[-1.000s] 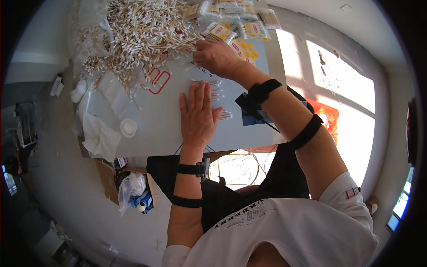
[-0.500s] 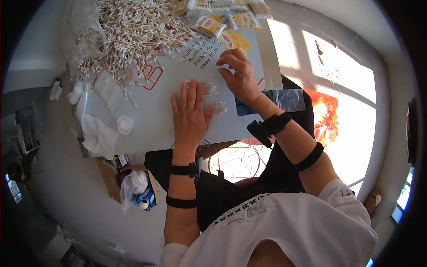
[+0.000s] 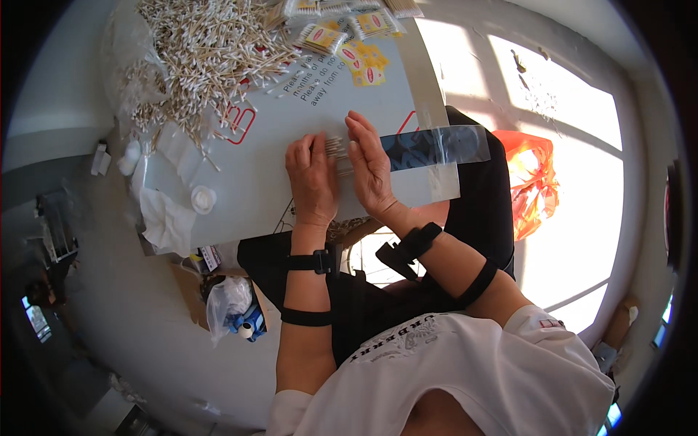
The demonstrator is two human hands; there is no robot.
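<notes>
A small group of cotton swabs (image 3: pixel 334 147) lies on the grey tabletop sheet, between my two hands. My left hand (image 3: pixel 313 182) rests over its left side with bent fingers, hiding that end of the swabs. White tips stick out toward my right hand (image 3: pixel 371 166). That hand stands on its edge, its fingers stretched and close together, the palm facing the white tips. Whether the right palm touches them I cannot tell.
A big heap of loose cotton swabs (image 3: pixel 211 62) covers the far left. Bagged swabs (image 3: pixel 322 38) and yellow labels (image 3: pixel 366 64) lie at the back. A dark clear-edged plastic strip (image 3: pixel 429 147) overhangs the right edge. A white round lid-like piece (image 3: pixel 203 199) sits near left.
My right hand has come down and left to the swabs' white ends. My left hand's flat fingers have bent. The two rows of swabs are now closer together between the hands.
</notes>
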